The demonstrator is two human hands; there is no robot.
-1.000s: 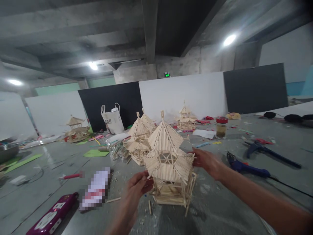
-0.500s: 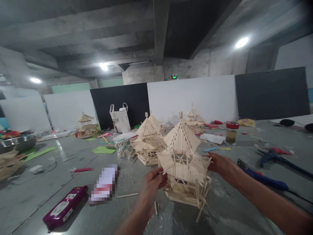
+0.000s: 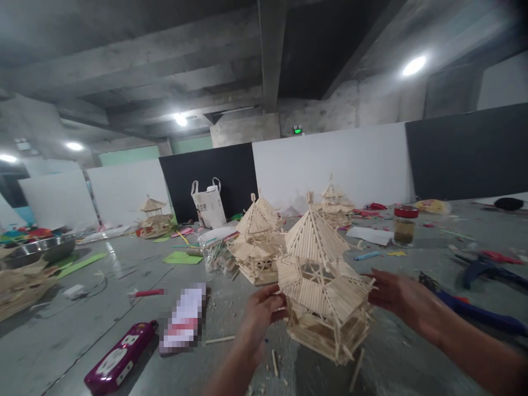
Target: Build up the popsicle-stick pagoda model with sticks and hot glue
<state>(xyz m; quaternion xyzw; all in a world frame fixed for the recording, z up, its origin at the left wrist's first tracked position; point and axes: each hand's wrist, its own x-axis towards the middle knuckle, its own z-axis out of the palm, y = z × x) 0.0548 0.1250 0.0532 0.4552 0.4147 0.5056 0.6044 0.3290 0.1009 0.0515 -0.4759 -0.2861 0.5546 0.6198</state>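
A pavilion model made of thin wooden sticks (image 3: 325, 291), with a pointed upper roof and a wider lower roof, stands in front of me on the grey table. It sits between my two hands. My left hand (image 3: 264, 308) has its fingers bent against the left side, below the lower roof's edge. At the opposite side, my right hand (image 3: 391, 294) holds the lower roof's corner, its fingertips partly hidden behind the eave. Loose sticks (image 3: 275, 363) lie near the model's base. Close behind it on the left is a similar stick pavilion (image 3: 256, 242).
To the left lie a purple power strip (image 3: 119, 357), a blurred-out flat object (image 3: 183, 319) and a red-handled tool (image 3: 148, 292). Blue-handled tools (image 3: 478, 311) lie at right. Farther back are a red-lidded jar (image 3: 405, 226), a white bag (image 3: 209, 206) and a metal bowl (image 3: 45, 250).
The pavilion model has turned, so a lower roof corner now points nearer to me. Both hands stay at its sides. The whole view has shifted slightly.
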